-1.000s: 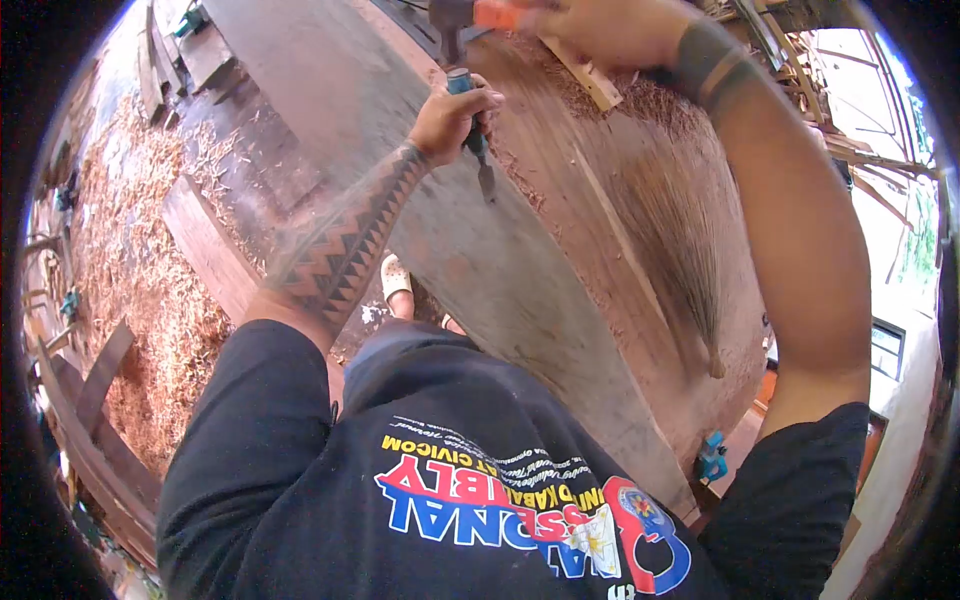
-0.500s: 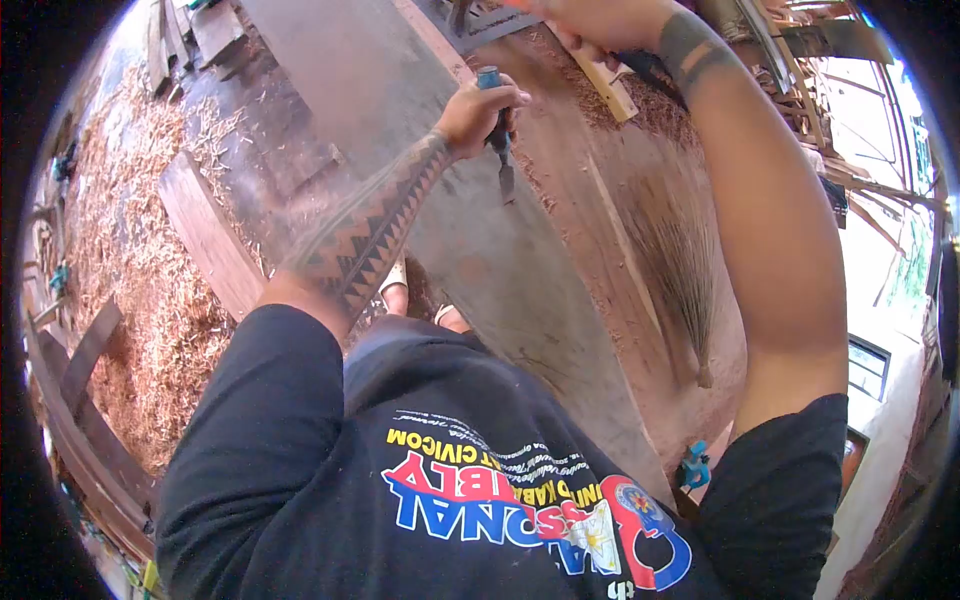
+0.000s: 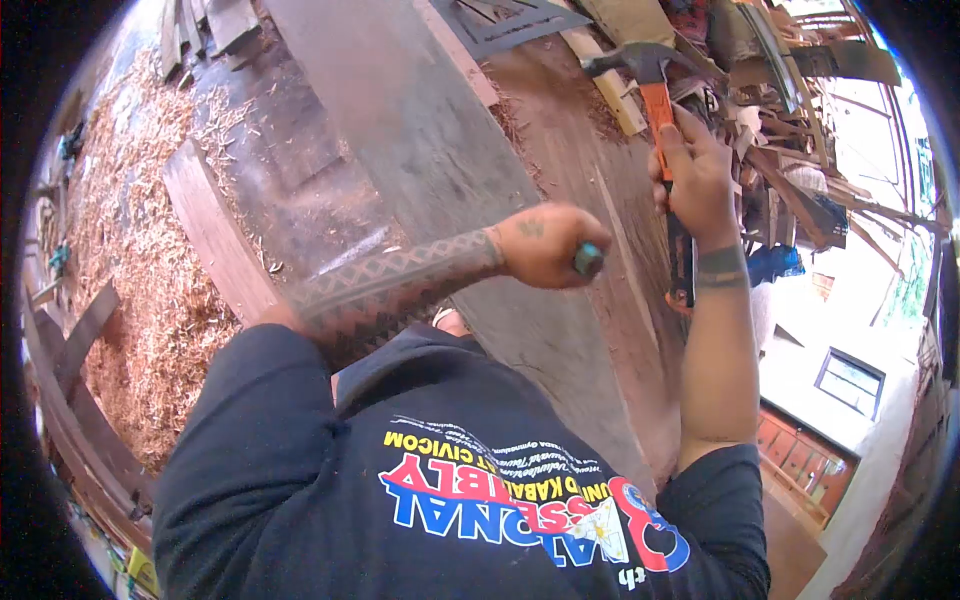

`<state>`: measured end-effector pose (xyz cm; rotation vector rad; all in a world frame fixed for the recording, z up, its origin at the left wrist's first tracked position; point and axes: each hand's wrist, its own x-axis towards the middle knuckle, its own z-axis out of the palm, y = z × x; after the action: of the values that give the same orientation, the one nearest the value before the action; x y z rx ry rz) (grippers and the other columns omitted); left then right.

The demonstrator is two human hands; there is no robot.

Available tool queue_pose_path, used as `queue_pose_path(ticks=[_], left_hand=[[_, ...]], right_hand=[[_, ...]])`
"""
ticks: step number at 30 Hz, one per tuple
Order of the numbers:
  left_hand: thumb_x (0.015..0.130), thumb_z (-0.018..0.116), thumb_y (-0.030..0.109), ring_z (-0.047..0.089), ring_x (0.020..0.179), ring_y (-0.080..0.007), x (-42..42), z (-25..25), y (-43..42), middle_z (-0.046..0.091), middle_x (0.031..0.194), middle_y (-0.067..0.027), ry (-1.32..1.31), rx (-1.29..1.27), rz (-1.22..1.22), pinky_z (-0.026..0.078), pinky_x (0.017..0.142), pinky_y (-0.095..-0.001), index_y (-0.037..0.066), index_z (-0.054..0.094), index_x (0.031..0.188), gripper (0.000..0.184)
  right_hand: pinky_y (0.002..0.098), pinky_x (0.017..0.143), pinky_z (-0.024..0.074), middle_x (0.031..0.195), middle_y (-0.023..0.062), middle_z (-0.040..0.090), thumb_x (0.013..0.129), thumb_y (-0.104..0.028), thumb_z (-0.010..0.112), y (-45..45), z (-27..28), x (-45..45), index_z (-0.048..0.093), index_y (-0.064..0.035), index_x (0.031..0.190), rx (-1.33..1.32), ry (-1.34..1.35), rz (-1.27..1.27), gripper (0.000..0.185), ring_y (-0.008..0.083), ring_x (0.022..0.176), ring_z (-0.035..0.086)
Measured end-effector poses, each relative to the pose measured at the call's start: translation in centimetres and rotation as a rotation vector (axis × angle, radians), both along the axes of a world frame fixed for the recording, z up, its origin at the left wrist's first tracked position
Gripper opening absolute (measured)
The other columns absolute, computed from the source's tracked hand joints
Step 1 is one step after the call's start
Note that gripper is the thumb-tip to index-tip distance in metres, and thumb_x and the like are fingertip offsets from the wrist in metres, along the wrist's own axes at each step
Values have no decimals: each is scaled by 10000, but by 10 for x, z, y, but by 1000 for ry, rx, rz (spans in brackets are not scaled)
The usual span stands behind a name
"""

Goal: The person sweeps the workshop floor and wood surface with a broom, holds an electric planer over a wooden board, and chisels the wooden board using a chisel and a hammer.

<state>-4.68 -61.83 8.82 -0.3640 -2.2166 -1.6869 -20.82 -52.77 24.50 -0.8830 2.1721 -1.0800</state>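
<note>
My left hand (image 3: 548, 245) is closed in a fist over the wide grey plank. It grips a chisel, of which the teal handle end (image 3: 587, 258) shows; the blade is hidden beneath the fist. On the right, my right hand (image 3: 700, 180) wraps around the orange and black handle of a claw hammer (image 3: 657, 105). The dark hammer head points away from me, above a pale yellow wood strip (image 3: 628, 108). The long grey plank (image 3: 440, 165) runs diagonally below my hands, with a reddish board (image 3: 570, 160) beside it.
Wood shavings (image 3: 130, 260) cover the ground on the left, around a short curved board (image 3: 215, 225). A dark flat frame with cutouts (image 3: 510, 28) lies at the far end. Scrap wood (image 3: 800, 190) is piled at the right, near a white wall (image 3: 800, 350).
My right hand has come down and nearer, bringing the hammer into full view. My left hand has moved right and nearer with the chisel, whose blade no longer shows. The broom is now mostly hidden.
</note>
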Motion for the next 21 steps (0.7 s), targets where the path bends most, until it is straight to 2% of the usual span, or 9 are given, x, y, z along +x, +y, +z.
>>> queue_pose_path(ticks=[1,3,5,8,11,18,21], left_hand=[[839,861,213,665,825,-219,0,2,0,677,880,-112,-26,1,25,546,737,-426,65,665,944,267],[871,829,213,655,773,-197,-12,-1,-28,676,833,-74,-101,26,244,536,707,-393,65,664,916,226],[897,805,226,646,724,-143,-14,19,-60,667,781,-29,-297,330,336,510,669,-326,69,671,889,206],[904,798,233,624,688,-98,-23,6,-90,648,749,3,-223,501,266,480,648,-269,80,673,869,201],[901,794,215,618,682,-98,-24,-3,-90,634,728,-2,-231,467,313,475,642,-270,76,668,856,193],[902,795,217,612,680,-116,-21,-6,-84,630,728,-12,-252,584,322,479,648,-283,79,648,852,207],[901,805,217,612,677,-110,-12,-5,-80,632,729,-11,-227,581,391,477,638,-279,75,652,857,213]], right_hand=[[249,448,441,720,8,594,1127,-332,586,12,-3,-1,614,-81,1453,-18,-5,-30,413,73,518,533],[231,442,425,728,8,595,1127,-336,589,34,0,0,597,-78,1477,-17,-11,-78,434,61,511,510],[227,442,422,726,9,594,1127,-332,589,49,4,3,592,-78,1485,-42,-22,-99,438,58,512,506],[224,443,418,723,8,593,1126,-330,593,61,11,2,590,-80,1489,-72,-31,-93,440,56,515,505],[222,448,414,716,7,593,1126,-330,594,68,16,7,588,-87,1494,-78,-27,-97,441,56,515,503],[230,468,425,749,17,592,1135,-325,572,60,22,16,588,-79,1482,-85,22,-46,426,67,525,506],[228,473,403,722,-5,596,1112,-291,632,60,17,17,584,-87,1504,-140,-35,-26,444,47,542,501]])
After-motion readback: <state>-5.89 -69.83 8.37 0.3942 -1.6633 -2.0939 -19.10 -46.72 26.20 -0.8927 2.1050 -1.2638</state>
